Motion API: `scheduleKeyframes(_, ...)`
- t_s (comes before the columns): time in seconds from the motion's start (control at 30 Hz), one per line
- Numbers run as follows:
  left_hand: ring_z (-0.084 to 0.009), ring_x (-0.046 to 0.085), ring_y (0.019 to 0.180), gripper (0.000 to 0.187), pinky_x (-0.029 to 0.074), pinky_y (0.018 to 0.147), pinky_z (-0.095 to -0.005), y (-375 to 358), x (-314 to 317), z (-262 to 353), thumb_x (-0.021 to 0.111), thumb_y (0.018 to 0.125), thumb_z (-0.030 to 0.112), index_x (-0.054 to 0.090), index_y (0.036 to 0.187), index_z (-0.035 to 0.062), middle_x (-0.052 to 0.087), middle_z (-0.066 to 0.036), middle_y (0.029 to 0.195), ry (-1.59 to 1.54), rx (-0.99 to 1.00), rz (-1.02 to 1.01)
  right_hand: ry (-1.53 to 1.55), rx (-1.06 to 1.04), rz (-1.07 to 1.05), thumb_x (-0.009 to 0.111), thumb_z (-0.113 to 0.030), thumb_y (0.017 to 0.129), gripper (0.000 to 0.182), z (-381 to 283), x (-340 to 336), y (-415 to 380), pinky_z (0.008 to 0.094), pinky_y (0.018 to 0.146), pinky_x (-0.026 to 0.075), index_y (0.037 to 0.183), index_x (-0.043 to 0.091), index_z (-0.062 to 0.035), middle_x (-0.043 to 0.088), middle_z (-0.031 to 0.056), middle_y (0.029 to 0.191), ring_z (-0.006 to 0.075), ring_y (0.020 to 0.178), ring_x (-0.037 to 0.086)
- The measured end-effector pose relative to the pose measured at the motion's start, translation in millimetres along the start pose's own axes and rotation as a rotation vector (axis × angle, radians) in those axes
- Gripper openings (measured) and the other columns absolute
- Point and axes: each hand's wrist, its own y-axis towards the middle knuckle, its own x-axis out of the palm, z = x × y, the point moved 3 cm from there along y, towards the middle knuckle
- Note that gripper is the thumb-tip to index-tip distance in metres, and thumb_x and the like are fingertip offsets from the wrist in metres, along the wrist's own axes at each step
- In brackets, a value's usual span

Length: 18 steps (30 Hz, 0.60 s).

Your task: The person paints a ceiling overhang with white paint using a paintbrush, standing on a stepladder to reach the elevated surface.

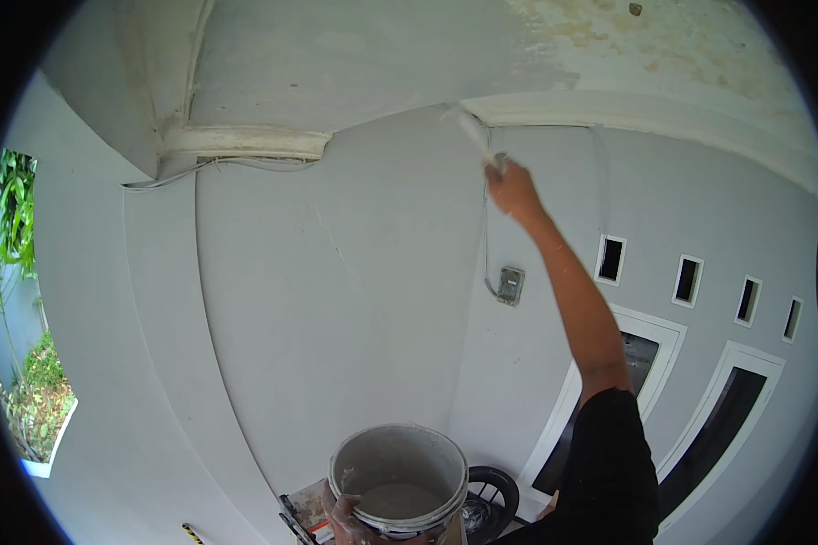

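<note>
My right hand [513,189] is raised on an outstretched arm, its fingers closed round the handle of a paintbrush [474,136]. The brush's pale, motion-blurred end points up and left, overlapping the wall corner just below the ceiling [373,54]. Low in the view, my left hand [344,520] grips the side of a round bucket [398,438], with pale smears on its fingers. Grey liquid [400,499] lies inside the bucket, whose inner wall is coated in grey.
Cables [168,176] run along the broken cornice [254,143] at left. A meter box [510,286] hangs on the right wall, near small vents and white-framed windows [663,341]. Below, a black wheel [495,495] stands behind the bucket. Bare yellowish patches [627,36] mark the ceiling.
</note>
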Motion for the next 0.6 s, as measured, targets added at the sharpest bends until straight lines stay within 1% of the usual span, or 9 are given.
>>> scheduleKeyframes(0.07, -0.0432, 0.044, 0.125, 0.113, 0.042, 0.102, -0.0509, 0.1, -1.0, -2.5, 0.098, 0.052, 0.038, 0.025, 0.13, 0.0023, 0.04, -0.028, 0.131, 0.006, -0.011, 0.0, 0.063, 0.072, 0.131, 0.056, -0.035, 0.096, 0.043, 12.3, -30.8, 21.7, 0.0485, 0.077, 0.052, 0.099, 0.064, 0.0074, 0.067, 0.0315, 0.088, 0.0479, 0.087, 0.065)
scheduleKeyframes(0.1, -0.0433, 0.044, 0.125, 0.113, 0.042, 0.102, -0.051, 0.4, -0.6, -3.0, 0.098, 0.052, 0.038, 0.025, 0.13, 0.0022, 0.04, -0.028, 0.131, 0.008, -0.014, -0.001, 0.055, -0.068, 0.221, 0.057, -0.034, 0.096, 0.042, 23.8, -47.5, 36.0, 0.0487, 0.077, 0.051, 0.098, 0.064, 0.0079, 0.066, 0.0317, 0.087, 0.0482, 0.087, 0.064)
scheduleKeyframes(0.17, -0.0436, 0.044, 0.125, 0.113, 0.042, 0.102, -0.0512, 1.7, -1.0, -4.6, 0.098, 0.052, 0.038, 0.026, 0.131, 0.002, 0.04, -0.029, 0.131, 0.009, -0.014, 0.0, 0.002, -0.021, 0.224, 0.058, -0.034, 0.095, 0.042, 8.4, -85.2, 32.9, 0.0468, 0.076, 0.05, 0.097, 0.064, 0.0079, 0.065, 0.0312, 0.084, 0.0496, 0.085, 0.063)
scheduleKeyframes(0.27, -0.044, 0.044, 0.125, 0.112, 0.042, 0.102, -0.0514, 1.7, -2.0, -5.0, 0.098, 0.053, 0.038, 0.026, 0.131, 0.0017, 0.04, -0.029, 0.131, 0.012, -0.016, -0.013, 0.0, 0.065, 0.25, 0.059, -0.033, 0.095, 0.039, 16.0, -111.4, 15.8, 0.0423, 0.071, 0.049, 0.093, 0.064, 0.0061, 0.065, 0.0247, 0.076, 0.0408, 0.074, 0.063)
scheduleKeyframes(0.33, -0.0443, 0.044, 0.125, 0.112, 0.042, 0.102, -0.0516, 2.5, -2.3, -6.1, 0.098, 0.053, 0.038, 0.026, 0.131, 0.0015, 0.039, -0.029, 0.131, 0.019, -0.019, -0.013, 0.215, 0.137, 0.439, 0.057, -0.03, 0.098, 0.036, 25.1, -117.9, -3.1, 0.0362, 0.064, 0.046, 0.089, 0.061, 0.0048, 0.059, 0.0145, 0.067, 0.0253, 0.064, 0.057)
scheduleKeyframes(0.37, -0.0445, 0.044, 0.124, 0.112, 0.042, 0.101, -0.0516, 2.3, -2.1, -7.0, 0.098, 0.053, 0.038, 0.026, 0.131, 0.0014, 0.039, -0.029, 0.131, 0.021, -0.026, -0.011, 0.214, 0.133, 0.433, 0.057, -0.03, 0.098, 0.036, 22.2, -112.3, -11.8, 0.0362, 0.064, 0.046, 0.089, 0.061, 0.0048, 0.059, 0.0145, 0.067, 0.0253, 0.064, 0.057)
scheduleKeyframes(0.43, -0.0448, 0.044, 0.124, 0.112, 0.042, 0.101, -0.0518, 2.5, -2.6, -8.2, 0.097, 0.053, 0.038, 0.027, 0.131, 0.0013, 0.039, -0.029, 0.131, 0.024, -0.034, -0.013, 0.339, 0.125, 0.708, 0.053, -0.026, 0.101, 0.032, 15.6, -105.5, -32.8, 0.0328, 0.06, 0.042, 0.091, 0.057, 0.0032, 0.052, 0.0064, 0.063, 0.0154, 0.061, 0.048)
scheduleKeyframes(0.53, -0.0452, 0.044, 0.124, 0.111, 0.042, 0.101, -0.052, 2.9, -2.3, -9.9, 0.097, 0.054, 0.038, 0.027, 0.132, 0.001, 0.039, -0.03, 0.131, 0.029, -0.046, -0.014, 0.426, 0.005, 0.833, 0.05, -0.025, 0.104, 0.03, 43.1, -60.8, -4.6, 0.0325, 0.058, 0.041, 0.096, 0.055, 0.0039, 0.05, 0.0042, 0.062, 0.0162, 0.059, 0.047)
scheduleKeyframes(0.6, -0.0455, 0.044, 0.124, 0.111, 0.042, 0.101, -0.0522, 2.8, -2.4, -10.8, 0.097, 0.054, 0.038, 0.027, 0.132, 0.0008, 0.039, -0.03, 0.131, 0.038, -0.053, -0.015, 0.239, 0.031, 0.707, 0.049, -0.021, 0.103, 0.027, 30.3, -25.4, 23.1, 0.0408, 0.059, 0.045, 0.099, 0.054, 0.0051, 0.06, 0.0159, 0.068, 0.0298, 0.06, 0.058)
